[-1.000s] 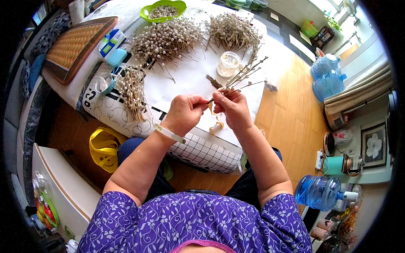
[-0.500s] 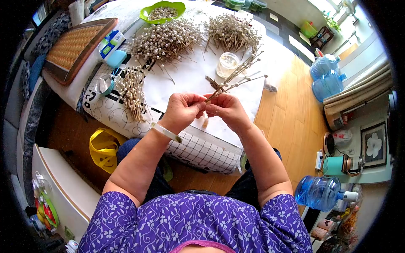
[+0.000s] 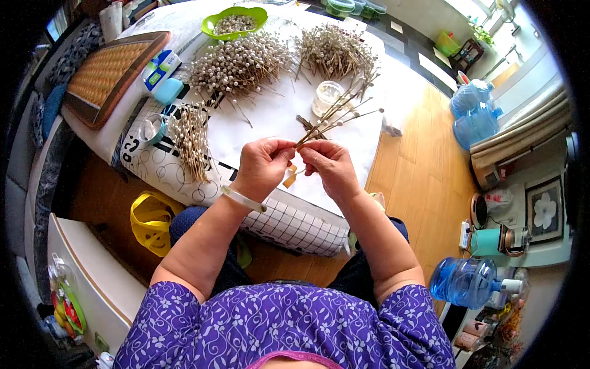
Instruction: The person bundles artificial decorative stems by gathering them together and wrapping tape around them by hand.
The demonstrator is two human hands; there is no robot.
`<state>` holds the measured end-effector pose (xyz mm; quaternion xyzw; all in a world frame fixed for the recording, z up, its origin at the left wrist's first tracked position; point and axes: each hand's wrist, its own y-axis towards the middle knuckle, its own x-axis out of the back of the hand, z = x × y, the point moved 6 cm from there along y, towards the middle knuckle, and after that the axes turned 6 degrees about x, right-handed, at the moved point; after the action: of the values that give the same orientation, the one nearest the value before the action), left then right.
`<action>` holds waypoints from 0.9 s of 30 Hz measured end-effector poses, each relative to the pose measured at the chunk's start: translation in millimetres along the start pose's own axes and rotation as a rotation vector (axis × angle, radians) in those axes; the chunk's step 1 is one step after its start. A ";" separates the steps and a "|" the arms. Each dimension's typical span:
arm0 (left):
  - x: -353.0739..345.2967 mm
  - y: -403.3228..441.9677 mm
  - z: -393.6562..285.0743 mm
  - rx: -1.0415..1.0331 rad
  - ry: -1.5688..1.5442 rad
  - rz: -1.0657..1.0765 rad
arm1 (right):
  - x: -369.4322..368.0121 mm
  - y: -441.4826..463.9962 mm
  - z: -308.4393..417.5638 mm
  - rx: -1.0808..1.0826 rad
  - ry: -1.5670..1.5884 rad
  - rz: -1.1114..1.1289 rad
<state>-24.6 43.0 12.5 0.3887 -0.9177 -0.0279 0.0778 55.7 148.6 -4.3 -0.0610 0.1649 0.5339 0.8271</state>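
A small bunch of thin brown stems with pale bud-like tips (image 3: 337, 115) slants up to the right from between my fingers. My left hand (image 3: 263, 165) is closed in a pinch at its lower end. My right hand (image 3: 334, 166) is also closed, thumb and fingertips meeting at the same spot, which they partly cover. A tan strip (image 3: 290, 177) like tape dangles below, between the hands. Behind the bunch lie short dark stems (image 3: 309, 125) and a clear round tub (image 3: 328, 97).
On the white-covered table (image 3: 258, 123) lie a large pile of budded stems (image 3: 239, 64), another pile (image 3: 337, 52) and a smaller bundle (image 3: 192, 138). A green bowl (image 3: 212, 23) of loose buds stands at the back. A yellow bag (image 3: 150, 224) is below the table edge.
My right hand has turned and its fingers have drawn in near the stems' lower end. The bunch has tilted slightly lower, and the tan strip shows more plainly below.
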 end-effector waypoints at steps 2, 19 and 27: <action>-0.3 0.6 -3.5 -0.169 0.219 -0.034 | -0.7 -3.2 -5.3 -0.001 0.038 -0.041; -18.6 -1.7 9.5 0.188 -0.290 0.158 | 13.8 -9.4 0.2 0.117 -0.131 -0.188; -30.2 -5.1 23.9 0.445 -0.383 0.466 | 13.9 -12.7 5.9 0.106 -0.181 -0.139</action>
<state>-4.1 61.0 -15.3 0.1646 -0.9630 0.1184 -0.1776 73.5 156.8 -4.4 0.0202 0.1130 0.4692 0.8756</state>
